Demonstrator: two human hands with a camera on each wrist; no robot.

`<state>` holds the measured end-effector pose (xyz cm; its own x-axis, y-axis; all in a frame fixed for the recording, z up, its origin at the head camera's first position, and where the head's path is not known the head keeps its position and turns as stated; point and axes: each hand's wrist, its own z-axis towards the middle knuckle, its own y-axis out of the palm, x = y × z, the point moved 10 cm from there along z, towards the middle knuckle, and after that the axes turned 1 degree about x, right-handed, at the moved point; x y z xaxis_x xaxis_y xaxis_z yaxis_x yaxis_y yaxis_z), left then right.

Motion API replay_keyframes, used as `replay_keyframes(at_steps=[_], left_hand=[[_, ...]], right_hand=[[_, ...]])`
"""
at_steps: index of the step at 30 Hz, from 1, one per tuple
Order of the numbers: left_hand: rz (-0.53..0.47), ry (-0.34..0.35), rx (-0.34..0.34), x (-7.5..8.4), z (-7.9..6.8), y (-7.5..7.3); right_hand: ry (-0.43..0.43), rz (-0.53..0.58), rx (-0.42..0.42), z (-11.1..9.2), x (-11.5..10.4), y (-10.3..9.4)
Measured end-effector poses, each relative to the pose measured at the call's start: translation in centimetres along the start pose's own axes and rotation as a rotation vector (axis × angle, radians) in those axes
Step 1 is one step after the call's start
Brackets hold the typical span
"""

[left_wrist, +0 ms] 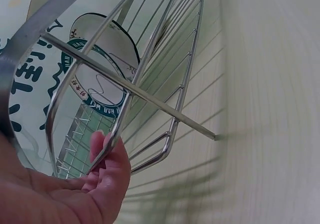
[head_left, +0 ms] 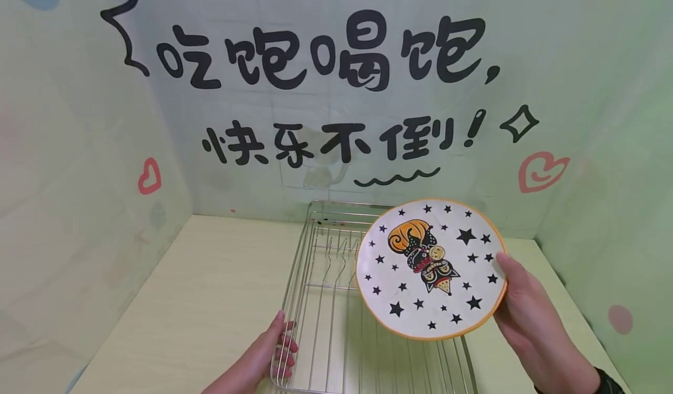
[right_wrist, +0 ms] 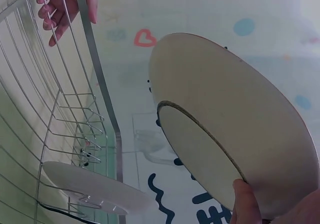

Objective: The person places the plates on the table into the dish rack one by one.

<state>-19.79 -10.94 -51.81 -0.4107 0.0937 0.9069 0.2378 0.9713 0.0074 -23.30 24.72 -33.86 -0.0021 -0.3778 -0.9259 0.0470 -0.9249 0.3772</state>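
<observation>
My right hand [head_left: 531, 306] grips a round white plate [head_left: 447, 283] by its right edge, thumb on the patterned face. The plate has an orange rim, black stars and an upside-down cartoon figure; its plain underside faces the right wrist view. It is held over the right part of a metal wire dish rack [head_left: 314, 300]. At the rack's near left side, my left hand [head_left: 263, 347] holds the wires, fingers curled round them. Inside the rack stands a white dish [left_wrist: 100, 84] with a dark rim and green lettered band, hidden behind the held plate in the head view.
The rack stands on a pale wood-grain table [head_left: 173, 300]. Behind and at both sides hangs a light sheet [head_left: 326, 107] with large black lettering, hearts and coloured dots. Bent wire dividers [head_left: 342, 259] rise at the far end of the rack.
</observation>
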Motion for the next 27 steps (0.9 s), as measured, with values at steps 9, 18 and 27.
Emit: replay_keyframes(at_steps=[9,18,27], left_hand=[[-0.01,-0.009,0.016,0.0,0.2,0.0],[-0.01,-0.008,0.026,-0.1,0.1,-0.2],[-0.005,-0.005,0.02,0.0,0.1,0.0]], right_hand=[[-0.067,-0.083,0.055,2.1,-2.1,1.0],[-0.052,-0.228,0.12,4.4,-2.3,2.1],[-0.001,-0.311,0.198,5.8,-1.2,2.9]])
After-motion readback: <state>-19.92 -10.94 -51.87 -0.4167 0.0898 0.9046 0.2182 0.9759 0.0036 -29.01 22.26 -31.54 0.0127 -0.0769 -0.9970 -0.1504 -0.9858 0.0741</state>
